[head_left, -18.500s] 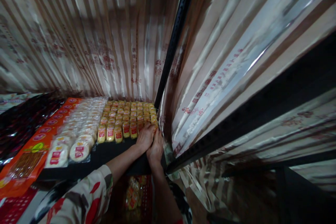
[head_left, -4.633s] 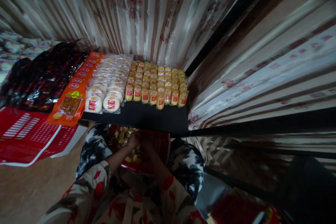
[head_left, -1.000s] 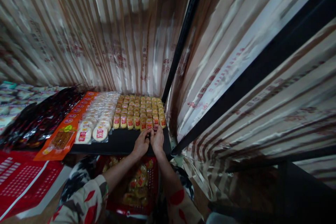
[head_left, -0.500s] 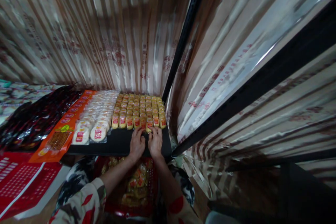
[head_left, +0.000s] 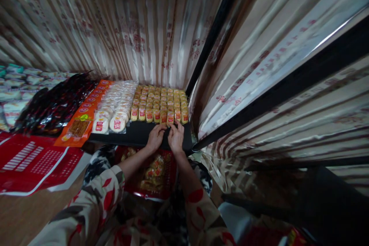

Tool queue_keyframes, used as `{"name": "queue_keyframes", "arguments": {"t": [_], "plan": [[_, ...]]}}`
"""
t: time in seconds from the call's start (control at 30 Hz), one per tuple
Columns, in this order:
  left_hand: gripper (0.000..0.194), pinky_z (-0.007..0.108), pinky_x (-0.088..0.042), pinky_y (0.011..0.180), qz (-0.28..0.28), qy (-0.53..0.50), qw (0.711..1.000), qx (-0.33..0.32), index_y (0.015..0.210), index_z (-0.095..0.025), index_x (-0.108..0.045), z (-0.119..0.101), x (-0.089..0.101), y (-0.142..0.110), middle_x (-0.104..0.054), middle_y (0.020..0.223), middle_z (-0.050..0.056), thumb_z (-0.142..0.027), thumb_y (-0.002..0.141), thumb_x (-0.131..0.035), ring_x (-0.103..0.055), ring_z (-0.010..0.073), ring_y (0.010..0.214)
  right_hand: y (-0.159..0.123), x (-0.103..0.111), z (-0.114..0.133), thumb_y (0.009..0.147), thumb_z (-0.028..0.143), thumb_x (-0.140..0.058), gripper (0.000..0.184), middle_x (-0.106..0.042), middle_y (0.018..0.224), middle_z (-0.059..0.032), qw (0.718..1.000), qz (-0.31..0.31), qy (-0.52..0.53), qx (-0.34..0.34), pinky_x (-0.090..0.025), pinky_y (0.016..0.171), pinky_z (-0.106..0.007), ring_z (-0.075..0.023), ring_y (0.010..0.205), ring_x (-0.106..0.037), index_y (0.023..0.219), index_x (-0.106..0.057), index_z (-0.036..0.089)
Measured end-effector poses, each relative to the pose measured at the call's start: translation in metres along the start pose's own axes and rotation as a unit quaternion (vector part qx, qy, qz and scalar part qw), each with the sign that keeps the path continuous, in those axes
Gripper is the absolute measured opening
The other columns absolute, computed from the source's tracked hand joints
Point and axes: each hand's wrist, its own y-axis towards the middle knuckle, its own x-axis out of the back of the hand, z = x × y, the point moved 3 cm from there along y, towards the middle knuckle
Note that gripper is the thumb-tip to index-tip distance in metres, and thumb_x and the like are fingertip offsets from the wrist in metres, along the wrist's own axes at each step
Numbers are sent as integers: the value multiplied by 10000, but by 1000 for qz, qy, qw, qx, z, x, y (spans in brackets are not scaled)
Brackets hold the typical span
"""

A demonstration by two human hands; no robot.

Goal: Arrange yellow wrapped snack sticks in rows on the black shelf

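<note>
Curling at lower ends of yellow packets [head_left: 156, 115] mid-frame, left hand [head_left: 156, 137] and right hand [head_left: 176, 137] leave outward-facing labels visible; whether either pinches, I cannot tell.

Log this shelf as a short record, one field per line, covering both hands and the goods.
left hand: at the front row, grip unclear
right hand: beside it, fingertips at the same row
nearest goods: small yellow packets in rows
left of them: round white packets, then orange bag, then dark packs
surface: black shelf
below: red container holding yellowish packets
</note>
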Motion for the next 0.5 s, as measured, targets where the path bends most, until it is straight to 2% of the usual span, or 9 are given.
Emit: {"name": "queue_keyframes", "arguments": {"t": [0.17, 0.37, 0.43, 0.5], "plan": [[268, 240, -467, 697, 18, 24, 998, 54, 792, -153, -631, 8, 17, -29, -593, 705, 1, -75, 735, -381, -566, 100, 617, -21, 3, 17, 810, 113, -370, 350, -517, 1129, -112, 999, -5, 31, -10, -405, 921, -348, -191, 1057, -469, 1054, -615, 170], [239, 227, -442, 745, 35, 53, 998, 9, 730, -173, -631, 1, 46, -68, -614, 758, 10, -104, 746, -403, -566, 115, 749, -69, 2, 44, 860, 187, -354, 284, -603, 971, -97, 993, 35, 113, 13, -457, 821, -284, -160, 924, -557, 1010, -592, 148], [235, 231, -432, 776, 52, 48, 997, 36, 719, -178, -634, 9, 50, -77, -618, 769, 10, -108, 749, -412, -563, 119, 772, -87, -7, 45, 863, 194, -350, 273, -625, 933, -91, 993, 55, 108, -6, -456, 814, -278, -159, 892, -575, 952, -604, 149], [212, 235, -416, 798, 57, 20, 992, 115, 688, -184, -636, 27, 49, -86, -618, 759, 3, -99, 727, -447, -558, 122, 774, -106, -20, 41, 862, 195, -348, 275, -642, 922, -89, 991, 91, 80, -52, -449, 822, -282, -163, 882, -589, 927, -611, 147]]}}
